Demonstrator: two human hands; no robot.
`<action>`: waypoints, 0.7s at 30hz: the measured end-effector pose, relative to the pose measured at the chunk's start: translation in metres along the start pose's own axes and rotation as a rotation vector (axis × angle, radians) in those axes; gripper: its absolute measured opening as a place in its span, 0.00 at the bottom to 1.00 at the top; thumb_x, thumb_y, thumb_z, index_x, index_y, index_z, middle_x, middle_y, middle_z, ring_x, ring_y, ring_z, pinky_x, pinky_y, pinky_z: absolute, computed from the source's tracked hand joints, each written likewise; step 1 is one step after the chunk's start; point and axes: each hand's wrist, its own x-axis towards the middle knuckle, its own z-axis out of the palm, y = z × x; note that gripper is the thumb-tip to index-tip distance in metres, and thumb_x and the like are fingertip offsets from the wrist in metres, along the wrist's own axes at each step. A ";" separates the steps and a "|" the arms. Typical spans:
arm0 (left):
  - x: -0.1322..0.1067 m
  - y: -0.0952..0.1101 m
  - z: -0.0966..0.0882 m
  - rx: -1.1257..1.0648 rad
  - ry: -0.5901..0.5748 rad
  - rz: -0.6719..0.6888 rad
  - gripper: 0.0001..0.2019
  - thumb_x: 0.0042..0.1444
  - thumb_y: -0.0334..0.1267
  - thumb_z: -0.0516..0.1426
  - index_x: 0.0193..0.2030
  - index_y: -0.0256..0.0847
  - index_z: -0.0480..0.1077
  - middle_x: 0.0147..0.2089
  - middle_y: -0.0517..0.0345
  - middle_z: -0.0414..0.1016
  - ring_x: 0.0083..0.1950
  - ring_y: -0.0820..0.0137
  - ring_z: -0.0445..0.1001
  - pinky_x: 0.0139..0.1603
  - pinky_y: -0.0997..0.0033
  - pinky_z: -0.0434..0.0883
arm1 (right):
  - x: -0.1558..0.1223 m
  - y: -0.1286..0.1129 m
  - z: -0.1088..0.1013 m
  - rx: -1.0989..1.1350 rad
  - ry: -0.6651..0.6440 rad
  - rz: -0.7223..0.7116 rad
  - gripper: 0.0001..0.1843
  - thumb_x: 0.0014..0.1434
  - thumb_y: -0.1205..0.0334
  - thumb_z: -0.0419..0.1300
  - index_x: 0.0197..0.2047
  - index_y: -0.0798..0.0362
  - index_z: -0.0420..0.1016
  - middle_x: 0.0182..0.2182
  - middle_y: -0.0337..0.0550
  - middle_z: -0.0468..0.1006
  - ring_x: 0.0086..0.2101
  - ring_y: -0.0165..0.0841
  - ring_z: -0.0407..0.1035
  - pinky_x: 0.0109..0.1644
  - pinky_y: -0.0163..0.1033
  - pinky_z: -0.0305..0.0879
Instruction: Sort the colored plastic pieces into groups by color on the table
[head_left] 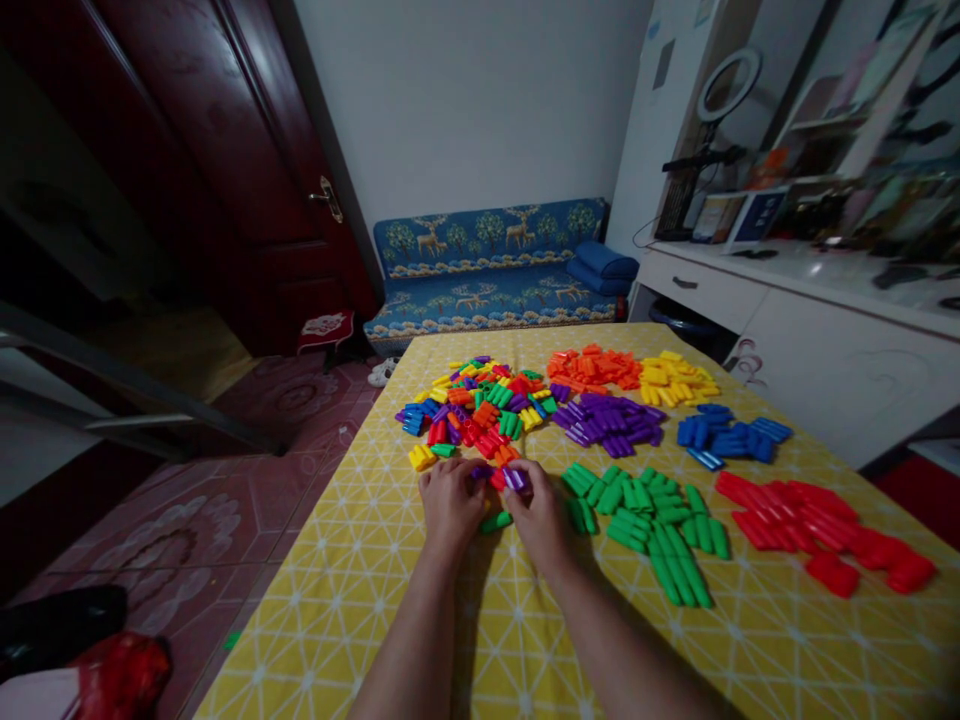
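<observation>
My left hand [452,500] and my right hand [541,512] are close together over the near edge of a mixed pile of plastic building blocks [480,405]. Between the right thumb and fingers is a purple block [515,478]. The left fingertips close on another purple piece, mostly covered by them. A red block [497,480] shows between the two hands; I cannot tell whether either touches it. Just below, a green block [495,522] lies on the cloth. Right of my right hand spreads a group of green blocks [645,510].
Single-colour groups lie on the yellow tablecloth [360,600]: purple blocks [611,422], orange blocks [592,368], yellow blocks [677,378], blue blocks [727,438] and red blocks [814,520]. Beyond the table stands a blue patterned sofa [487,290]; a white dresser [825,340] is at right.
</observation>
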 end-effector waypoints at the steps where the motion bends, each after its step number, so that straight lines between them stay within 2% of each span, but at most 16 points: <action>1: 0.000 0.000 -0.001 0.005 -0.009 0.009 0.15 0.55 0.39 0.58 0.49 0.52 0.78 0.47 0.56 0.80 0.52 0.60 0.73 0.50 0.59 0.59 | 0.000 0.002 0.001 0.025 0.011 0.011 0.15 0.55 0.65 0.57 0.48 0.51 0.72 0.41 0.46 0.81 0.39 0.36 0.76 0.42 0.38 0.73; 5: 0.001 0.001 -0.006 0.069 -0.075 0.043 0.20 0.52 0.42 0.61 0.53 0.54 0.76 0.49 0.55 0.79 0.53 0.57 0.71 0.51 0.57 0.60 | 0.000 0.009 0.004 0.076 0.003 0.020 0.21 0.56 0.63 0.57 0.54 0.53 0.70 0.46 0.50 0.80 0.43 0.37 0.76 0.46 0.41 0.74; 8: 0.001 0.003 -0.006 0.094 -0.080 0.029 0.16 0.50 0.42 0.62 0.48 0.52 0.78 0.47 0.55 0.79 0.52 0.56 0.72 0.50 0.57 0.61 | 0.000 0.010 0.004 0.069 -0.015 -0.005 0.24 0.56 0.65 0.55 0.57 0.53 0.69 0.50 0.52 0.79 0.47 0.38 0.75 0.51 0.44 0.72; 11: 0.001 0.000 -0.004 0.049 -0.014 0.015 0.13 0.49 0.42 0.62 0.42 0.46 0.78 0.43 0.55 0.80 0.48 0.58 0.74 0.49 0.59 0.63 | 0.001 0.009 0.003 0.050 -0.025 0.003 0.22 0.58 0.65 0.53 0.55 0.54 0.70 0.48 0.51 0.79 0.47 0.38 0.75 0.51 0.45 0.72; 14: 0.002 -0.005 -0.001 -0.088 0.080 -0.031 0.12 0.50 0.42 0.62 0.41 0.42 0.76 0.37 0.56 0.80 0.42 0.62 0.77 0.47 0.62 0.67 | 0.001 0.007 0.001 0.043 -0.026 0.031 0.16 0.59 0.63 0.54 0.50 0.53 0.72 0.44 0.50 0.80 0.44 0.39 0.75 0.49 0.45 0.72; 17: 0.003 -0.007 0.001 -0.253 0.176 -0.044 0.13 0.50 0.40 0.62 0.43 0.41 0.76 0.38 0.55 0.82 0.40 0.64 0.78 0.45 0.64 0.71 | 0.003 0.004 -0.001 0.075 0.018 0.011 0.12 0.56 0.61 0.57 0.45 0.52 0.72 0.43 0.50 0.79 0.43 0.39 0.74 0.47 0.44 0.72; 19: 0.002 -0.005 0.001 -0.390 0.167 -0.021 0.14 0.49 0.38 0.62 0.44 0.40 0.76 0.39 0.54 0.82 0.40 0.64 0.79 0.44 0.65 0.73 | 0.005 0.003 -0.002 0.121 0.043 -0.018 0.11 0.55 0.60 0.58 0.42 0.52 0.72 0.48 0.52 0.77 0.45 0.39 0.73 0.47 0.44 0.72; 21: 0.000 -0.002 0.001 -0.560 0.091 -0.014 0.15 0.49 0.37 0.61 0.46 0.39 0.76 0.40 0.54 0.82 0.38 0.65 0.79 0.41 0.68 0.74 | 0.005 0.002 -0.003 0.164 -0.003 -0.021 0.10 0.55 0.59 0.59 0.41 0.52 0.73 0.49 0.50 0.77 0.45 0.38 0.74 0.46 0.42 0.72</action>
